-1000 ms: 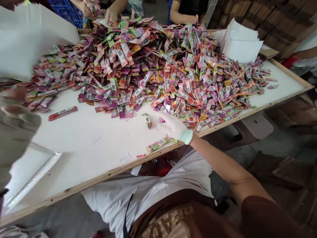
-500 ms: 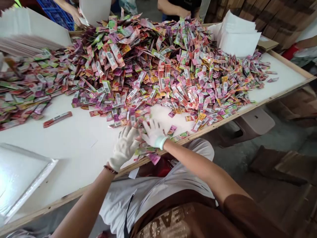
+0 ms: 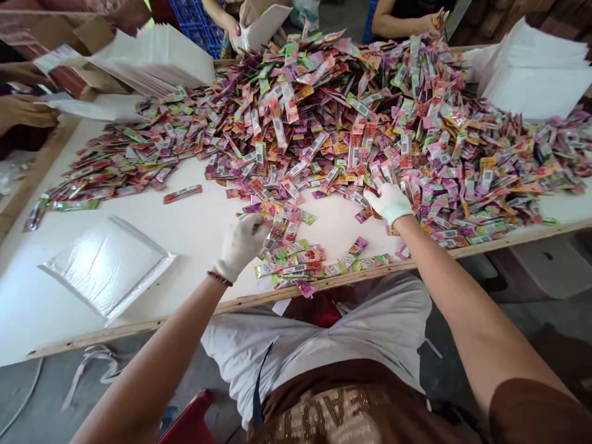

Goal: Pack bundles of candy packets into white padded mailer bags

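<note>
A big heap of small colourful sachets [image 3: 351,117] covers the far half of the white table [image 3: 185,234]. My left hand [image 3: 241,244], in a white glove, is curled around a few sachets at the left end of a small cluster of sachets [image 3: 300,259] by the near edge. My right hand [image 3: 387,201], also gloved, reaches into the front edge of the heap with its fingers bent down on the sachets there; whether it grips any is hidden.
A shiny white bubble mailer [image 3: 107,266] lies at the left. Stacks of white mailers stand at the back left [image 3: 157,58] and back right [image 3: 536,74]. Other people's hands work at the far side [image 3: 235,24] and left edge [image 3: 23,111].
My right hand has moved away from the left one, right and forward into the heap. The left hand stayed by the small cluster. The view shifted left, showing more of the mailer.
</note>
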Tool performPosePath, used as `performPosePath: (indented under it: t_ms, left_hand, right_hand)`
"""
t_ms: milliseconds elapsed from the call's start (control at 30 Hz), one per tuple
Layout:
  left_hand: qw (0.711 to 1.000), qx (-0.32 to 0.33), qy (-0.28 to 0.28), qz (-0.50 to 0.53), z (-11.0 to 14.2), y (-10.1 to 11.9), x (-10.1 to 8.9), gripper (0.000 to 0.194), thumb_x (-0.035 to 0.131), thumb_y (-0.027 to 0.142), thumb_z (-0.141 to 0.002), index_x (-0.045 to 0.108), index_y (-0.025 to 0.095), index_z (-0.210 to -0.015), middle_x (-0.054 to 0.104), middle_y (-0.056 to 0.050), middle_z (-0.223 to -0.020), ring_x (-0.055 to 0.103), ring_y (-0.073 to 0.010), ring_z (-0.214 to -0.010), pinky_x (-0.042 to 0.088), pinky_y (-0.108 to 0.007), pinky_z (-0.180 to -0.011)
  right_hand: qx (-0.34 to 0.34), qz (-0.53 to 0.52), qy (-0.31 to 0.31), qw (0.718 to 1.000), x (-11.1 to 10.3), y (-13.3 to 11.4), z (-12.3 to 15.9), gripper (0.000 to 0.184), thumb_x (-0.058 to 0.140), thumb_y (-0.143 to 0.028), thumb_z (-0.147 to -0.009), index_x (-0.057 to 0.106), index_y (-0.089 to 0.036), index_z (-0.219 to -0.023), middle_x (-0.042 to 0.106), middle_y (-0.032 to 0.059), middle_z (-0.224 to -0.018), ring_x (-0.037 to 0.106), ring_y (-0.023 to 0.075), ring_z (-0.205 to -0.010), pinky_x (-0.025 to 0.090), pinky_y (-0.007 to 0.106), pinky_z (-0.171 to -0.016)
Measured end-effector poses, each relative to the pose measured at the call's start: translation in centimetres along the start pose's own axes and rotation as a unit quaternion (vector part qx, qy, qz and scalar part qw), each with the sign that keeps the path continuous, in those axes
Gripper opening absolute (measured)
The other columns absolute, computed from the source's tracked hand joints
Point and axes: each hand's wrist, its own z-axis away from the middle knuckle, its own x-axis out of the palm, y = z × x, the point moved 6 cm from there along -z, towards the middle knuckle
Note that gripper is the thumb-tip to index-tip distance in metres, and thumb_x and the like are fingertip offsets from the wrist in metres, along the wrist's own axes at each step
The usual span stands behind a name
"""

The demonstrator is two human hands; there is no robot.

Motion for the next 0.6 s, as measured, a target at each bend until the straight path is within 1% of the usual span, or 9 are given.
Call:
performPosePath:
  t_ms: [67, 133, 200, 300, 367, 433, 467, 500, 600]
  left_hand:
    - [0.997, -0.034, -0.061, -0.034, -1.3, 0.6, 1.5, 0.021, 0.056, 0.036, -0.086, 0.067, 0.018, -0.087, 0.063, -0.005, -0.069, 0.057, -0.019, -0.063, 0.038, -0.032, -0.06]
    - [0.993, -0.032, -0.105, -0.036, -1.5, 0.9, 3.0, 0.017, 0.059, 0.035, -0.082, 0.066, 0.019, -0.086, 0.062, -0.004, -0.068, 0.055, -0.0189, -0.061, 0.035, -0.032, -0.058]
    - [0.993, -0.016, -0.114, -0.038, -1.0, 0.6, 3.6, 0.015, 0.057, 0.033, -0.082, 0.063, 0.02, -0.082, 0.063, -0.005, -0.072, 0.056, -0.0201, -0.064, 0.036, -0.032, -0.058]
    - [0.996, 0.027, -0.057, -0.056, -0.6, -0.2, 2.5, 0.017, 0.049, 0.032, -0.087, 0.059, 0.02, -0.082, 0.065, -0.01, -0.086, 0.061, -0.0244, -0.079, 0.042, -0.034, -0.067]
    - [0.997, 0.06, -0.007, -0.044, -1.0, -0.3, 0.9, 0.018, 0.045, 0.031, -0.09, 0.059, 0.019, -0.09, 0.066, -0.012, -0.094, 0.062, -0.0259, -0.089, 0.046, -0.035, -0.076]
    - [0.997, 0.071, 0.011, -0.012, -2.1, 0.0, -0.2, 0.022, 0.041, 0.029, -0.093, 0.059, 0.019, -0.101, 0.067, -0.01, -0.096, 0.062, -0.0247, -0.09, 0.048, -0.035, -0.08]
    - [0.997, 0.072, 0.005, -0.001, -2.8, 0.4, -0.4, 0.024, 0.04, 0.028, -0.093, 0.058, 0.019, -0.106, 0.067, -0.009, -0.097, 0.063, -0.0236, -0.089, 0.049, -0.034, -0.08]
    - [0.997, 0.071, -0.01, 0.0, -3.6, 0.8, -0.2, 0.027, 0.041, 0.028, -0.093, 0.057, 0.019, -0.112, 0.068, -0.009, -0.099, 0.063, -0.0227, -0.088, 0.049, -0.034, -0.079]
    - [0.989, 0.08, -0.095, -0.082, -5.8, 2.3, 2.2, 0.039, 0.05, 0.03, -0.089, 0.055, 0.02, -0.127, 0.069, -0.01, -0.108, 0.065, -0.0247, -0.09, 0.049, -0.034, -0.076]
  right_hand:
    - [0.075, 0.048, -0.033, 0.995, 1.2, 1.3, -0.5, 0.051, 0.056, -0.055, -0.092, 0.067, -0.008, -0.11, 0.07, 0.0256, -0.111, 0.066, 0.0349, -0.102, 0.048, 0.041, -0.083]
    - [0.068, 0.049, -0.041, 0.996, 2.8, 1.6, 0.1, 0.046, 0.061, -0.049, -0.09, 0.065, -0.01, -0.113, 0.069, 0.0242, -0.114, 0.067, 0.0338, -0.101, 0.047, 0.038, -0.081]
    - [0.03, 0.034, -0.035, 0.998, 3.9, 1.8, 1.1, 0.036, 0.059, -0.042, -0.091, 0.064, -0.013, -0.112, 0.071, 0.0201, -0.112, 0.067, 0.0315, -0.099, 0.046, 0.035, -0.079]
    - [-0.023, -0.013, 0.0, 1.0, 3.5, 2.7, 2.7, 0.025, 0.05, -0.035, -0.095, 0.063, -0.016, -0.106, 0.072, 0.0163, -0.103, 0.065, 0.03, -0.094, 0.045, 0.034, -0.078]
    - [-0.053, -0.057, 0.054, 0.996, 2.0, 3.1, 3.7, 0.027, 0.044, -0.03, -0.097, 0.063, -0.016, -0.109, 0.071, 0.0171, -0.107, 0.063, 0.0303, -0.098, 0.046, 0.035, -0.082]
    - [-0.106, -0.105, 0.081, 0.985, 0.8, 2.6, 4.8, 0.03, 0.039, -0.025, -0.098, 0.061, -0.014, -0.117, 0.068, 0.017, -0.114, 0.062, 0.0293, -0.102, 0.046, 0.036, -0.087]
    - [-0.146, -0.121, 0.067, 0.98, 0.6, 1.9, 5.4, 0.031, 0.038, -0.023, -0.098, 0.061, -0.015, -0.118, 0.068, 0.0159, -0.115, 0.062, 0.0283, -0.104, 0.046, 0.035, -0.089]
    - [-0.195, -0.123, 0.031, 0.973, 0.9, 0.8, 6.2, 0.031, 0.038, -0.021, -0.098, 0.062, -0.015, -0.117, 0.068, 0.0143, -0.114, 0.061, 0.027, -0.104, 0.045, 0.035, -0.09]
    - [-0.34, -0.04, -0.124, 0.931, 3.6, -2.8, 9.3, 0.024, 0.049, -0.023, -0.096, 0.069, -0.019, -0.109, 0.068, 0.0102, -0.107, 0.061, 0.0235, -0.098, 0.044, 0.031, -0.088]
